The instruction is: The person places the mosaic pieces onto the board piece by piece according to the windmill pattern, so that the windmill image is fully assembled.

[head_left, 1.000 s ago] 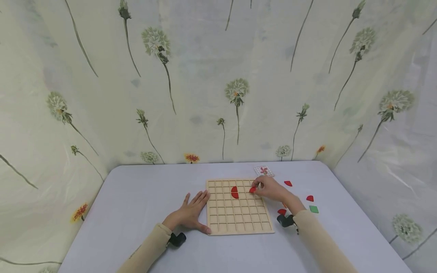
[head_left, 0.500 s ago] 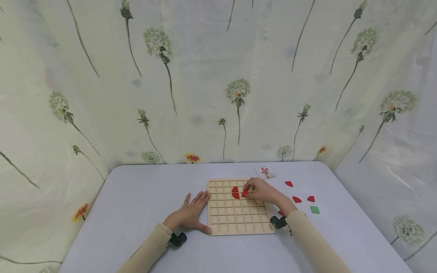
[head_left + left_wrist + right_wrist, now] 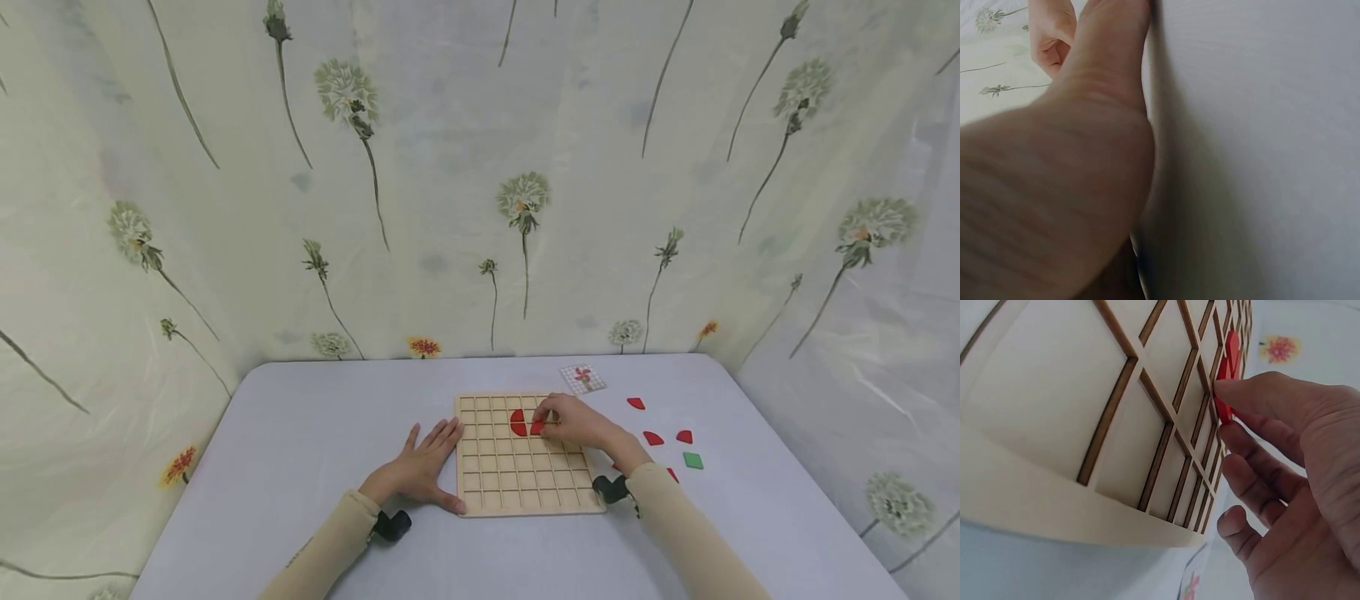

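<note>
A square wooden grid board [image 3: 528,475] lies on the table. Two red quarter-round tiles [image 3: 517,423] sit in neighbouring cells near its far side, one behind the other. Just right of them my right hand [image 3: 573,419] pinches another red quarter-round tile [image 3: 537,427] between thumb and fingertips, down at the grid; in the right wrist view this red tile [image 3: 1224,406] touches the cell dividers. My left hand [image 3: 420,471] lies spread along the board's left edge, thumb at the near corner. The left wrist view shows mostly that hand [image 3: 1085,156] close up.
Right of the board lie several loose red tiles [image 3: 653,438] and a green square tile [image 3: 693,461], some partly hidden by the right arm. A small pattern card [image 3: 582,379] lies behind the board's far right corner. A flowered curtain [image 3: 435,208] hangs behind the table.
My right hand has carried the red tile leftward across the board to beside the two placed tiles, then stayed nearly still. The left hand has kept its place.
</note>
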